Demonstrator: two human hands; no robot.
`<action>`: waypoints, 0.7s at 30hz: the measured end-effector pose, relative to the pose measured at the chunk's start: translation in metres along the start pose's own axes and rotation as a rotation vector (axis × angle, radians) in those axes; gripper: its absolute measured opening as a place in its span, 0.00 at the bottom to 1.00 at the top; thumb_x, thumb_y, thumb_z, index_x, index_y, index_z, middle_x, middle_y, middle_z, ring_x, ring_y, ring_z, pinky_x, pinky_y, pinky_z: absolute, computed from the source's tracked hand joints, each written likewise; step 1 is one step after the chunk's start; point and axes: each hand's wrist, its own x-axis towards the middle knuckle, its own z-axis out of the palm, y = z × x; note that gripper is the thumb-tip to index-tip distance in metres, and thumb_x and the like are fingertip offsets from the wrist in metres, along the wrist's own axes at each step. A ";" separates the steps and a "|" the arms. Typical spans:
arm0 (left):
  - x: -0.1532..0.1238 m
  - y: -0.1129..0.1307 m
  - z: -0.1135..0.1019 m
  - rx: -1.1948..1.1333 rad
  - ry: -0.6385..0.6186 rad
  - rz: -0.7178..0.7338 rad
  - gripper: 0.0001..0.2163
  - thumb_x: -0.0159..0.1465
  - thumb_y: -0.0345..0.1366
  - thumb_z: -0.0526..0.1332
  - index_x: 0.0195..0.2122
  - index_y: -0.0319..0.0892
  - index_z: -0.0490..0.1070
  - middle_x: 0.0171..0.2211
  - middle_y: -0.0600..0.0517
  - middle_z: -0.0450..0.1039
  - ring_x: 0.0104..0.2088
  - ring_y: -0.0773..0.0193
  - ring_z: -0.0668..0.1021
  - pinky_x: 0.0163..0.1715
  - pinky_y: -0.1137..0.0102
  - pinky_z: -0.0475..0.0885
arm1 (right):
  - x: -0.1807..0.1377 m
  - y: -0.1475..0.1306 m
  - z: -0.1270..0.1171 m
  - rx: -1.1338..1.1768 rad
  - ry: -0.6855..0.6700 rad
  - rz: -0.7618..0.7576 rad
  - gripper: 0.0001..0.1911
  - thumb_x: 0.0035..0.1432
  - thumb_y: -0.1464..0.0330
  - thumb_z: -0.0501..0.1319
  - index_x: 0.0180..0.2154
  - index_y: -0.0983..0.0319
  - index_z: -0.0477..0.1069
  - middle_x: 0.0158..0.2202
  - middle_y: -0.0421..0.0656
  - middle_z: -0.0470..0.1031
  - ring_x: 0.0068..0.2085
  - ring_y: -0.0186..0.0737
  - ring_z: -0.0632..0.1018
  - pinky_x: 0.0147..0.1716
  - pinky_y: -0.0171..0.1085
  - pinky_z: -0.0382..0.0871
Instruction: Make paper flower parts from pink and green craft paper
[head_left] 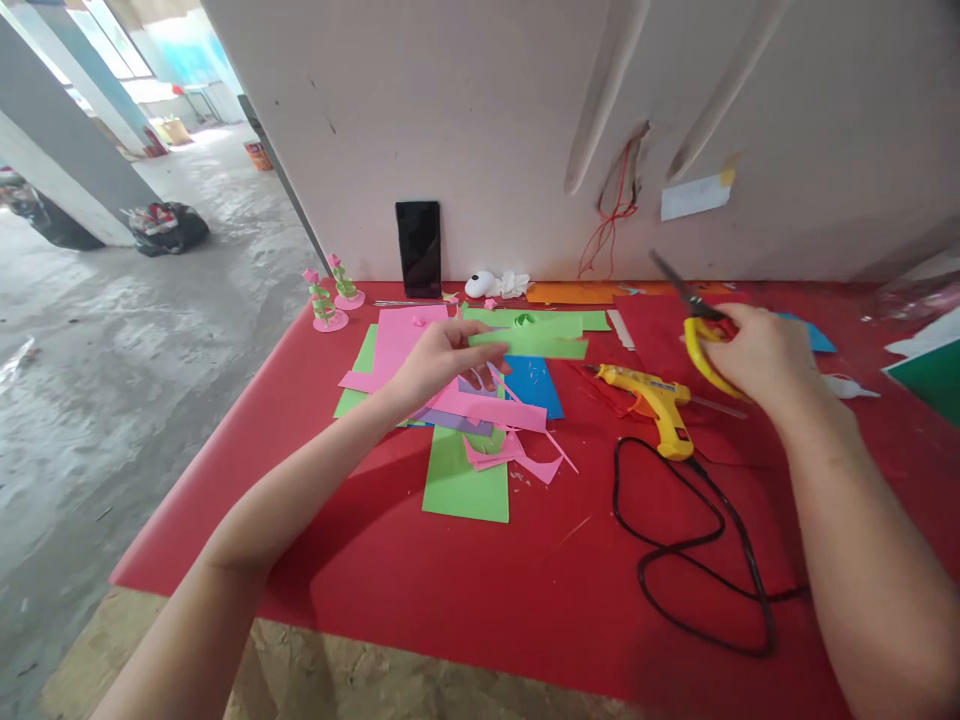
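Note:
Between the thumb and fingers of my left hand (454, 360) is a strip of light green paper (544, 342), held out flat above a pile of coloured sheets. My right hand (765, 345) grips a pair of scissors (703, 330) by the yellow handles, blades pointing up and to the left. Under my left hand lie pink paper strips (499, 408), a green sheet (466, 490) and a blue sheet (541, 388). A yellow glue gun (652, 400) rests on the red table between my hands, its nozzle to the left.
Two small paper flowers (324, 305) stand at the table's back left corner. A black phone (420, 250) leans upright against the white wall. The glue gun's black cord (675, 550) loops across the front right of the red table (360, 570). Pink scraps (525, 460) lie around the pile.

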 end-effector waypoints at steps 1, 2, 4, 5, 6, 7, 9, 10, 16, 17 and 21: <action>0.002 -0.002 -0.001 0.066 -0.034 -0.039 0.10 0.56 0.39 0.65 0.27 0.37 0.70 0.25 0.53 0.76 0.22 0.73 0.77 0.24 0.77 0.72 | 0.006 0.010 0.008 -0.043 -0.028 0.016 0.19 0.61 0.60 0.58 0.51 0.62 0.67 0.51 0.47 0.70 0.49 0.42 0.74 0.47 0.47 0.72; 0.004 -0.005 -0.002 0.134 -0.069 -0.079 0.08 0.56 0.36 0.65 0.26 0.36 0.71 0.25 0.52 0.76 0.22 0.72 0.77 0.23 0.77 0.71 | 0.011 0.019 0.016 -0.076 -0.060 0.023 0.20 0.61 0.60 0.59 0.51 0.62 0.66 0.51 0.47 0.70 0.49 0.42 0.74 0.47 0.48 0.72; 0.007 -0.011 -0.003 0.259 -0.123 -0.144 0.06 0.58 0.32 0.64 0.26 0.36 0.71 0.22 0.53 0.75 0.21 0.73 0.76 0.23 0.78 0.69 | 0.017 0.034 0.029 -0.115 -0.106 0.033 0.19 0.61 0.60 0.59 0.51 0.61 0.67 0.51 0.47 0.70 0.50 0.42 0.74 0.47 0.46 0.72; 0.008 -0.014 -0.004 0.314 -0.144 -0.171 0.06 0.59 0.32 0.63 0.26 0.35 0.71 0.22 0.54 0.74 0.21 0.74 0.75 0.23 0.78 0.69 | 0.020 0.040 0.034 -0.129 -0.117 0.044 0.18 0.61 0.60 0.59 0.50 0.60 0.67 0.51 0.46 0.70 0.50 0.41 0.73 0.47 0.45 0.72; 0.009 -0.017 -0.004 0.364 -0.165 -0.196 0.06 0.61 0.32 0.62 0.28 0.35 0.71 0.23 0.55 0.73 0.22 0.74 0.75 0.24 0.77 0.70 | 0.021 0.045 0.037 -0.140 -0.120 0.049 0.18 0.61 0.60 0.59 0.50 0.59 0.67 0.51 0.46 0.70 0.50 0.41 0.73 0.47 0.44 0.72; 0.010 -0.020 -0.005 0.408 -0.186 -0.220 0.07 0.62 0.34 0.61 0.30 0.35 0.71 0.24 0.55 0.73 0.23 0.74 0.75 0.26 0.76 0.71 | 0.023 0.048 0.040 -0.149 -0.117 0.057 0.18 0.61 0.60 0.59 0.51 0.60 0.67 0.51 0.46 0.70 0.50 0.41 0.73 0.47 0.45 0.72; 0.012 -0.025 -0.007 0.478 -0.223 -0.263 0.10 0.65 0.38 0.59 0.36 0.35 0.71 0.30 0.53 0.74 0.29 0.72 0.76 0.32 0.72 0.75 | 0.024 0.053 0.043 -0.160 -0.098 0.069 0.19 0.61 0.60 0.59 0.51 0.60 0.67 0.52 0.47 0.69 0.50 0.42 0.73 0.47 0.46 0.72; 0.013 -0.027 -0.007 0.505 -0.239 -0.279 0.11 0.65 0.40 0.59 0.39 0.35 0.71 0.34 0.52 0.74 0.32 0.70 0.76 0.35 0.70 0.76 | 0.025 0.055 0.043 -0.163 -0.087 0.074 0.19 0.61 0.60 0.59 0.52 0.60 0.66 0.52 0.47 0.69 0.50 0.42 0.73 0.47 0.46 0.72; 0.017 -0.033 -0.009 0.604 -0.231 -0.280 0.15 0.66 0.43 0.57 0.48 0.37 0.68 0.44 0.47 0.72 0.42 0.64 0.77 0.44 0.63 0.76 | 0.025 0.049 0.040 -0.152 -0.035 0.069 0.19 0.61 0.60 0.58 0.51 0.62 0.66 0.51 0.47 0.70 0.49 0.42 0.74 0.47 0.47 0.72; 0.017 -0.034 -0.010 0.622 -0.214 -0.273 0.15 0.66 0.43 0.57 0.48 0.37 0.68 0.45 0.47 0.72 0.43 0.63 0.76 0.44 0.62 0.75 | 0.024 0.046 0.039 -0.144 -0.030 0.057 0.19 0.61 0.60 0.58 0.51 0.62 0.67 0.51 0.47 0.70 0.49 0.41 0.74 0.47 0.47 0.72; 0.018 -0.033 -0.011 0.687 -0.132 -0.217 0.15 0.65 0.42 0.58 0.49 0.38 0.68 0.48 0.47 0.71 0.47 0.61 0.75 0.48 0.60 0.74 | 0.021 0.033 0.036 -0.086 -0.003 -0.015 0.18 0.62 0.60 0.57 0.50 0.62 0.67 0.51 0.47 0.70 0.48 0.40 0.74 0.47 0.46 0.72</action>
